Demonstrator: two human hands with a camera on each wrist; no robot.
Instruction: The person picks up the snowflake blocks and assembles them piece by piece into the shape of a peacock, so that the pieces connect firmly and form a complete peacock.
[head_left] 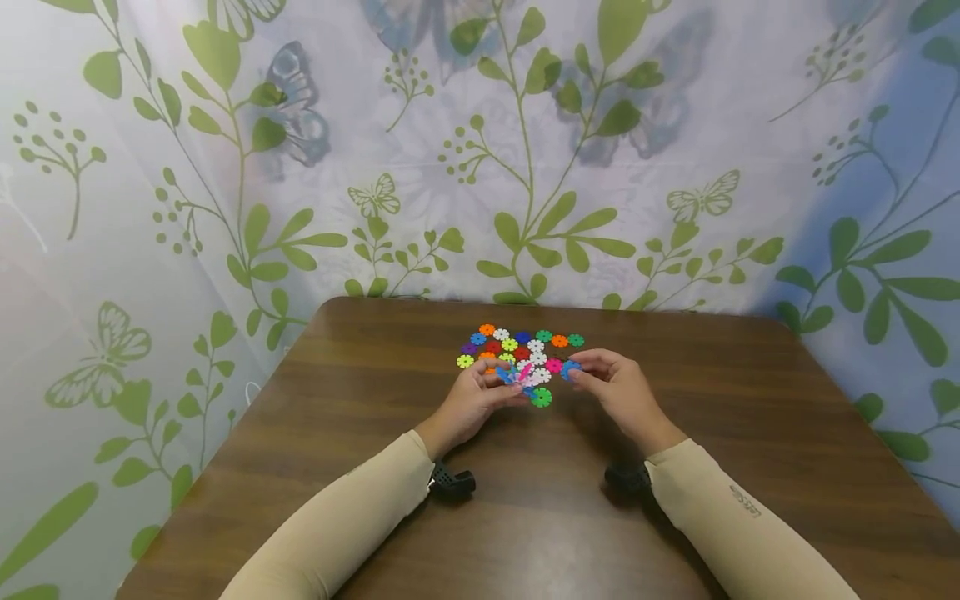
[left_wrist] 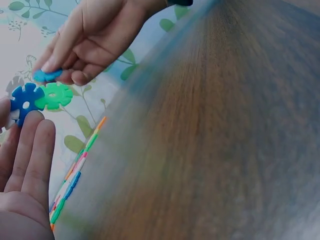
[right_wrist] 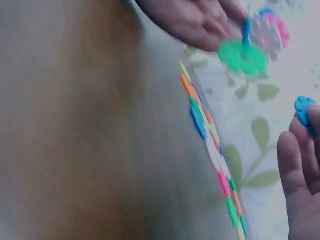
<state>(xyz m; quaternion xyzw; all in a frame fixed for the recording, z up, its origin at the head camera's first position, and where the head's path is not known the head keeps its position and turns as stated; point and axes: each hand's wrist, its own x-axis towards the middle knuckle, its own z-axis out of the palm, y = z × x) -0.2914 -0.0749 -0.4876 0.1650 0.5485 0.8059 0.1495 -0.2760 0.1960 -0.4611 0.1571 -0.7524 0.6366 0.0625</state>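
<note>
My left hand (head_left: 468, 400) holds a small cluster of joined notched plastic discs (head_left: 517, 377) between thumb and fingers. Blue, white and pink pieces make up this cluster, and a green disc (left_wrist: 59, 95) is slotted onto a blue disc (left_wrist: 25, 97) at its edge. To the right, my right hand (head_left: 622, 400) pinches a single blue notched disc (head_left: 570, 370) with thumb and fingertips. A small gap separates this blue disc from the cluster in the right wrist view, where the blue disc (right_wrist: 303, 106) sits at the fingertips. Both hands are raised above the table.
Several loose notched discs in many colours, such as an orange disc (head_left: 559, 341) and a yellow disc (head_left: 465, 361), lie flat beyond my hands on the brown wooden table (head_left: 390, 350). Behind the table's far edge hangs a leaf-and-butterfly patterned curtain (head_left: 420, 242).
</note>
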